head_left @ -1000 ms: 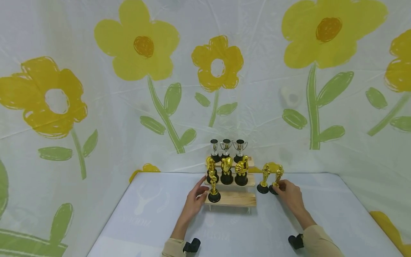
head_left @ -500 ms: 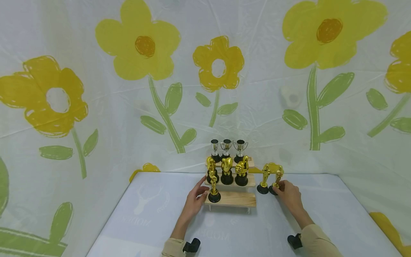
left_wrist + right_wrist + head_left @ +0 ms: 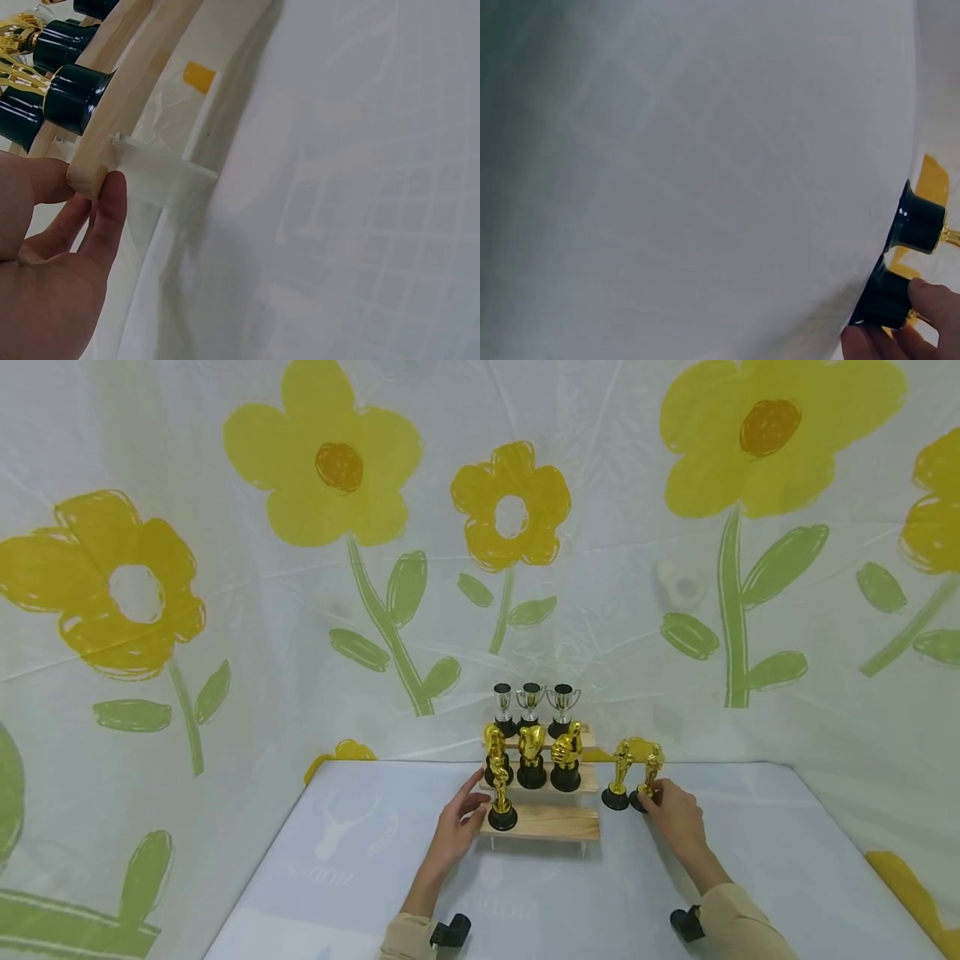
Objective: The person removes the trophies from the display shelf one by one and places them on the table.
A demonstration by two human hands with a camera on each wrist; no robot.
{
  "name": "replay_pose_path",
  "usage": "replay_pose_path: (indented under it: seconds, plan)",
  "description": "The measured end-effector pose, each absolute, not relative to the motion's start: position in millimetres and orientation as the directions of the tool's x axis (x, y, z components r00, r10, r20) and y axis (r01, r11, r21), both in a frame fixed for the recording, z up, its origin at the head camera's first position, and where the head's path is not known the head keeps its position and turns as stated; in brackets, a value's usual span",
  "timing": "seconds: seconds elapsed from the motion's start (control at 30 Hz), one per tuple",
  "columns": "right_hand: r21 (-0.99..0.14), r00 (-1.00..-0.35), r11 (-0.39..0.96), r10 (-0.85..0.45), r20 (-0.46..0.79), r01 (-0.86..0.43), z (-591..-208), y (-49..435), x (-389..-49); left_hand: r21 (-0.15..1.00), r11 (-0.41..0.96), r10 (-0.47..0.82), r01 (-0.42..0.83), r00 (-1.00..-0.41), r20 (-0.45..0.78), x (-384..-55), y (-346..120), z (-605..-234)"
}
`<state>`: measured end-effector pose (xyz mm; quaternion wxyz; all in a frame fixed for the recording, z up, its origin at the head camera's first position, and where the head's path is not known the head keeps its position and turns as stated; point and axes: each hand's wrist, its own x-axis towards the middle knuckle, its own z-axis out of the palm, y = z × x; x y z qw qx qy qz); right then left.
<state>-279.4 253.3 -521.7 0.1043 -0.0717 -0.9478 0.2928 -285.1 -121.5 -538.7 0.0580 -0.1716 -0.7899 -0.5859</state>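
Observation:
My left hand [image 3: 455, 823] pinches the left end of a wooden tiered shelf [image 3: 558, 824]; in the left wrist view thumb and fingers meet at the end of its board [image 3: 112, 112]. A gold figurine trophy [image 3: 501, 789] stands at the left of the lowest step, close to those fingers. Right of the shelf, two more gold figurine trophies stand on the table. With thumb and fingers my right hand [image 3: 677, 818] holds the right-hand figurine trophy [image 3: 651, 768] low, around its black base [image 3: 885, 298]. Its neighbour, the left-hand figurine trophy [image 3: 618, 777], stands close beside it.
Three silver cups, one a two-handled cup [image 3: 562, 697], stand on the top step. The middle step bears three gold trophies, including a thumbs-up trophy [image 3: 566, 752]. Behind the white table [image 3: 345, 860] hangs a flowered curtain [image 3: 600, 635].

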Motion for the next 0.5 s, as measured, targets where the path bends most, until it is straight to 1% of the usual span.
replay_pose_path:
  seconds: [0.23,0.4,0.5]
  plan:
    - [-0.543,-0.971,0.837,0.181,0.156,0.068,-526,252,-281,0.895,0.275,0.199,0.351,-0.932,0.304,-284,-120,-535]
    - [-0.529,-0.974,0.845,0.182,0.138,0.083,-524,251,-281,0.897,0.260,0.202,0.358,-0.928,0.312,-273,-117,-519]
    - [-0.518,-0.974,0.851,0.182,0.138,0.086,-522,251,-280,0.904,0.250,0.222,0.347,-0.929,0.296,-266,-118,-507]
